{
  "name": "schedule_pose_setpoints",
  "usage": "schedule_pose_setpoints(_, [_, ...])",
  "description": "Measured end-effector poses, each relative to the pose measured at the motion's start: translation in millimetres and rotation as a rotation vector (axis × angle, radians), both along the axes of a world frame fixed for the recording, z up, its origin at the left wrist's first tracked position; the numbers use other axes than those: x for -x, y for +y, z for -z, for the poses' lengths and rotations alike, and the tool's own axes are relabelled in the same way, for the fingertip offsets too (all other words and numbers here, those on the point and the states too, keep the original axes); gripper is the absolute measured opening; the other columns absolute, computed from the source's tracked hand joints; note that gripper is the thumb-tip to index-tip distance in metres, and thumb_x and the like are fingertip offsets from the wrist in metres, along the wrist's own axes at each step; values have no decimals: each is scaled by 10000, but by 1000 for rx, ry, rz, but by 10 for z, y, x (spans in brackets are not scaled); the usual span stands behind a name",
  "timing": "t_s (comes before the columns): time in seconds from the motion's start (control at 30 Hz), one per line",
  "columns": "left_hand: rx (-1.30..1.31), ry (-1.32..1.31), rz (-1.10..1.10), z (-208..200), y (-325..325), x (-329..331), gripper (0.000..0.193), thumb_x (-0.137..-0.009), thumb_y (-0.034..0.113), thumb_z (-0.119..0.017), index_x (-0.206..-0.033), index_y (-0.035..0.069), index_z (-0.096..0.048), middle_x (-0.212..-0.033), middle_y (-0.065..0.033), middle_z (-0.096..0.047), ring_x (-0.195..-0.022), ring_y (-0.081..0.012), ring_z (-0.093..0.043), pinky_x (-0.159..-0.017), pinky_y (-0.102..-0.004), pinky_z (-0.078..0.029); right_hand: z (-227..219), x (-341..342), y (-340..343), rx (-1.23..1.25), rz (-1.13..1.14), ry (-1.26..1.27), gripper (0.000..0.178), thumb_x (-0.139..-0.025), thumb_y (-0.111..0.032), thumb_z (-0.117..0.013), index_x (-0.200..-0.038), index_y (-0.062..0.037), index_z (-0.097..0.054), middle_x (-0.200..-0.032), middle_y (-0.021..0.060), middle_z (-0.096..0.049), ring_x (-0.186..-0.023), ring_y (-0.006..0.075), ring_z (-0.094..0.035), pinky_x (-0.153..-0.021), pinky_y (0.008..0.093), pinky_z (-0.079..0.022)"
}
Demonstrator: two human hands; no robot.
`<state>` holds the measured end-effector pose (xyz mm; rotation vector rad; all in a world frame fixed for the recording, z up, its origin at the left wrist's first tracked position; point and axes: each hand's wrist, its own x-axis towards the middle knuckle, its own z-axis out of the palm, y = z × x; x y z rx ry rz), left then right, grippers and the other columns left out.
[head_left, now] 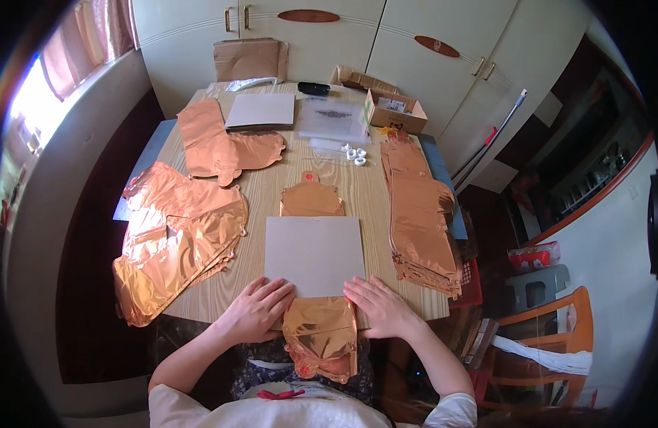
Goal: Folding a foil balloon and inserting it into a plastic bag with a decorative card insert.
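A flat white card (313, 255) lies in front of me, across the middle of a flat copper-coloured foil balloon (320, 324). The balloon's rounded far end shows beyond the card, and its near end hangs over the table edge toward my lap. At the card's lower left corner rests my left hand (261, 310), its fingers stretched out. My right hand (380, 308) lies at the lower right corner with fingers extended, beside the balloon's edge. Neither hand grasps anything that I can see. The part of the balloon beneath the card is hidden.
Shiny foil balloons (186, 232) and duller ones (218, 143) lie at left; a stack (418, 214) is at right. Farther back are white sheets (261, 110), clear bags (336, 120), white ribbon rolls (355, 154) and an open cardboard box (396, 112). A wooden chair (543, 342) stands at right.
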<state>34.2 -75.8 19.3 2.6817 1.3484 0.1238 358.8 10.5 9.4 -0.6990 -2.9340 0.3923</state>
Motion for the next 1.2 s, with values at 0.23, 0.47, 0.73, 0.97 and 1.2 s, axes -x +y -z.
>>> schedule_pose_setpoints(0.23, [-183,-164,-50,70,3,-53,563,-759,314,-725,-1243,63,-585,-1304,-107,-582,-1254,-284,-525,-1053,-484,-396,99,66,-46,-23,84,172,708,-720,-321,-774,-1324,-47,-526,-1410,117,-511,-1354,263,-438,-1159,453,-305])
schedule_pose_setpoints(0.47, [-253,-236,-56,133,55,-63,329,-783,194,-698,-1094,102,-638,-1226,-48,-637,-1184,-232,-590,-1027,-463,-413,210,91,20,-103,99,298,351,-817,-197,-712,-1146,-110,-631,-1250,75,-642,-1206,256,-587,-1068,447,-426])
schedule_pose_setpoints(0.73, [-205,-451,-193,212,132,-49,233,-747,200,-727,-942,87,-669,-992,-56,-700,-1044,-255,-643,-916,-427,-452,230,164,22,-103,190,439,219,-837,-205,-711,-1024,-115,-639,-1080,53,-707,-1074,247,-659,-1007,453,-447])
schedule_pose_setpoints(0.97, [-123,-659,-408,229,240,-161,156,-772,146,-715,-758,28,-612,-809,-90,-620,-813,-309,-575,-755,-403,-470,275,347,38,11,392,512,243,-847,-258,-702,-888,-37,-611,-815,114,-618,-818,337,-603,-822,453,-466])
schedule_pose_setpoints(1.2, [-104,-552,-459,200,285,-215,119,-780,111,-671,-825,5,-640,-898,-134,-590,-886,-326,-550,-808,-405,-473,340,409,136,-61,398,452,314,-876,-316,-672,-827,-25,-566,-827,143,-609,-848,344,-578,-775,445,-472])
